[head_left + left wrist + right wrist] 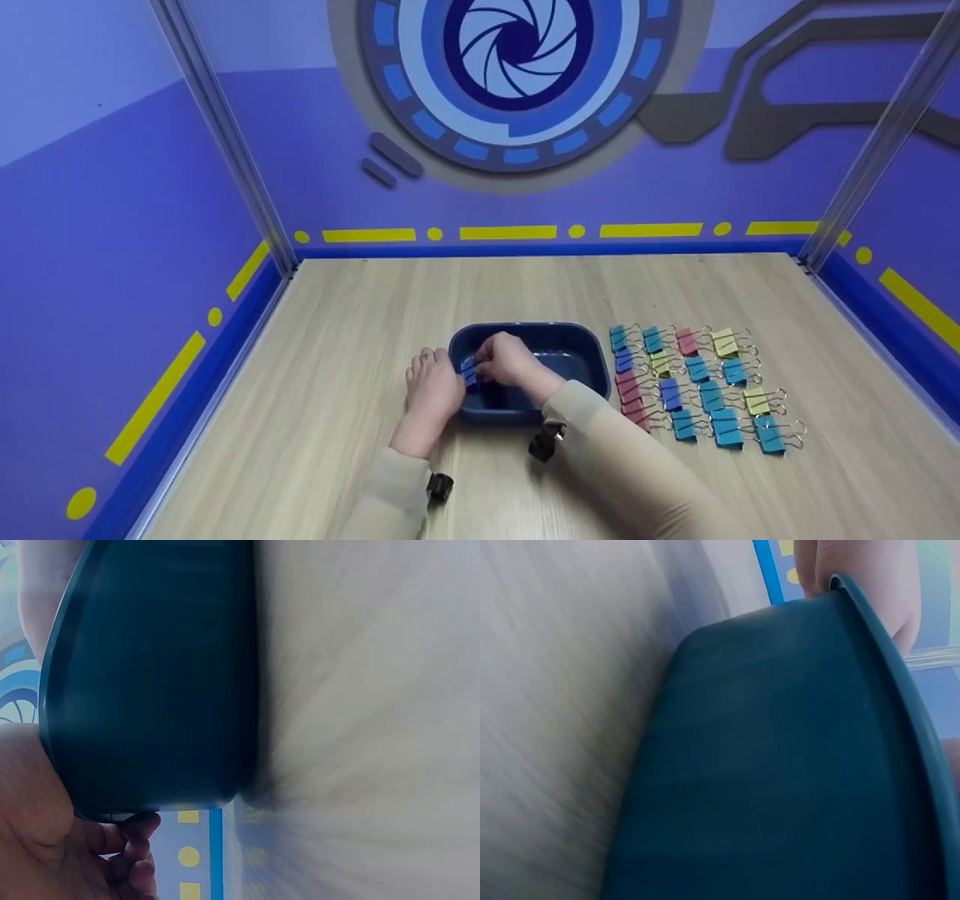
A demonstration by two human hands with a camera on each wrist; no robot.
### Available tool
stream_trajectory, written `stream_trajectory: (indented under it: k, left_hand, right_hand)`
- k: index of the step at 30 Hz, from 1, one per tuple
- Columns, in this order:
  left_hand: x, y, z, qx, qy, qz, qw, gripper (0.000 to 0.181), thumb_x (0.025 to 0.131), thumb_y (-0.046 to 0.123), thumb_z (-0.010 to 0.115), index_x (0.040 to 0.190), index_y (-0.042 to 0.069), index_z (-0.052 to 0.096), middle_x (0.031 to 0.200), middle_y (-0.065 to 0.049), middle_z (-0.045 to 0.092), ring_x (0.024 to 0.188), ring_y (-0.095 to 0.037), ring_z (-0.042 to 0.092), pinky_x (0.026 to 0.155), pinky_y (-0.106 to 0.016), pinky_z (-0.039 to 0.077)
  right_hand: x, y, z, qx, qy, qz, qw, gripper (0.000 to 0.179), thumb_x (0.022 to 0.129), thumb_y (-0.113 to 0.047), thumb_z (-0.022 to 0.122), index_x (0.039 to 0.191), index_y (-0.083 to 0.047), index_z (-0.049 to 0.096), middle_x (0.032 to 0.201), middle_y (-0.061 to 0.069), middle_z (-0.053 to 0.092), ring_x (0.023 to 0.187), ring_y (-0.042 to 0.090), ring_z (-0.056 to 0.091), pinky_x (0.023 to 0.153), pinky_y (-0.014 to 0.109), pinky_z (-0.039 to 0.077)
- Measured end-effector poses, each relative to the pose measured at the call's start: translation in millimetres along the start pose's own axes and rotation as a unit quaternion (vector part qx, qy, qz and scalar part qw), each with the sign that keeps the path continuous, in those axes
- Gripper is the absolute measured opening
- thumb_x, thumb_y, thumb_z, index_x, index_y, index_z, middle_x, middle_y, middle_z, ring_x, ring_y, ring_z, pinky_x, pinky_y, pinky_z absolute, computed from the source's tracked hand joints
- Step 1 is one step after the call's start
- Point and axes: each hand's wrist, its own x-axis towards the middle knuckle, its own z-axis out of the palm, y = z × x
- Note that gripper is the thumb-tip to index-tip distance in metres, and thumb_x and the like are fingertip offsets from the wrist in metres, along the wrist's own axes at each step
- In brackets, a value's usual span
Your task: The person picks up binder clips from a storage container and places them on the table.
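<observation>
A dark blue plastic basin [551,327] stands on the table. My left hand [435,386] grips its left rim; in the left wrist view the curled fingers [139,874] lie along the basin's outside and the base of the thumb crosses the rim. My right hand [510,361] reaches down inside, its fingertips pinching a blue binder clip [469,373] by the left inner wall. Part of that clip is hidden by the fingers. The right wrist view is mostly filled by the basin's outer side [780,750].
Right of the basin, several binder clips lie in rough rows, among them a teal clip [726,429], a red clip [687,341], a yellow clip [725,343] and another blue clip [670,394]. The wooden table [360,315] is bounded by a blue back wall [300,165] and side panels.
</observation>
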Motion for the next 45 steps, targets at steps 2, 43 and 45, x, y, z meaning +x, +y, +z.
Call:
stream_trajectory:
  k: [2, 43, 45]
  left_hand:
    - [0.1, 0.2, 0.1, 0.001, -0.001, 0.000, 1.0000, 0.030, 0.090, 0.015, 0.067, 0.110, -0.005, 0.059, 0.111, -0.022, 0.056, 0.105, -0.039, 0.052, 0.091, -0.050, 0.041]
    - [0.9, -1.1, 1.1, 0.002, -0.003, -0.004, 1.0000, 0.028, 0.091, 0.014, 0.065, 0.109, -0.007, 0.060, 0.111, -0.023, 0.058, 0.106, -0.039, 0.053, 0.091, -0.051, 0.042]
    - [1.4, -0.5, 1.0, 0.002, -0.004, -0.005, 1.0000, 0.029, 0.091, 0.015, 0.065, 0.111, -0.007, 0.060, 0.112, -0.023, 0.058, 0.106, -0.039, 0.053, 0.092, -0.051, 0.042]
  right_hand:
    - [-0.6, 0.1, -0.9, 0.004, -0.003, -0.001, 1.0000, 0.006, 0.084, -0.002, 0.077, 0.090, 0.000, 0.078, 0.081, 0.012, 0.078, 0.069, 0.020, 0.077, 0.065, 0.022, 0.056]
    - [-106.4, 30.3, -103.6, 0.083, -0.003, -0.030, 0.9961, 0.018, 0.088, -0.010, 0.073, 0.104, -0.002, 0.076, 0.094, 0.010, 0.078, 0.078, 0.011, 0.070, 0.069, 0.028, 0.057]
    - [-115.2, 35.4, -108.4, 0.085, -0.003, -0.023, 0.9961, 0.019, 0.088, -0.010, 0.073, 0.105, -0.002, 0.076, 0.095, 0.010, 0.077, 0.079, 0.012, 0.071, 0.072, 0.033, 0.060]
